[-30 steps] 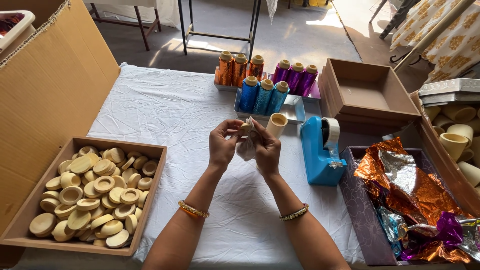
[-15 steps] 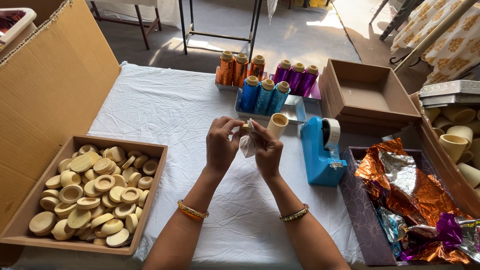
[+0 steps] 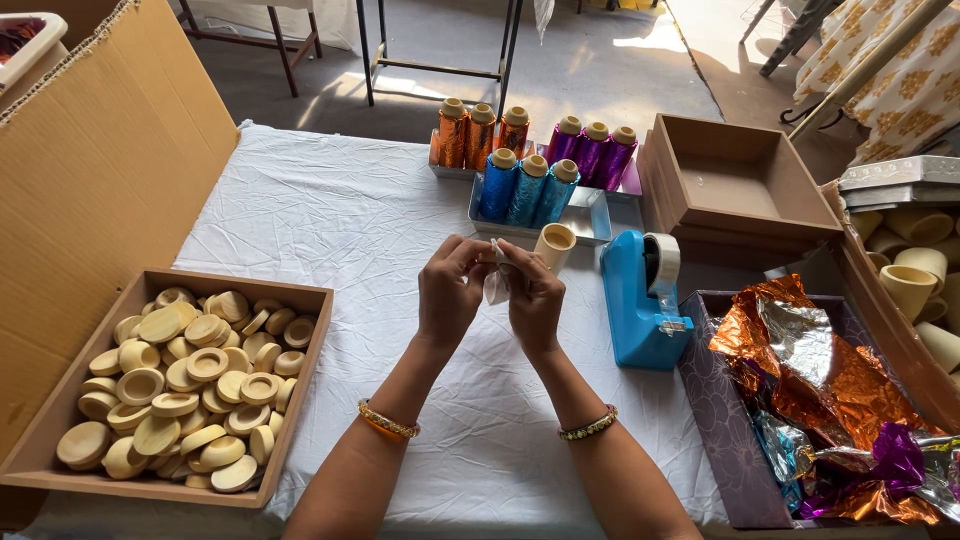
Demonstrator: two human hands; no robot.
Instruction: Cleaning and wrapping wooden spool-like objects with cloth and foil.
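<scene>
While pinched between both hands, small pale wrap held above tabletop, mid-frame, raised toward view, probably for close fingertip work. Left hand curled, fingertips pressed on wrap's left edge; right hand curled, thumb and fingers nipping its right side. Contents of wrap not discernible. Bare cup just behind, within reach. Tape dispenser to the right, near. Foil sheets in box further right. Tray of wooden lids at left. Foil-covered cups lined up at rear.
</scene>
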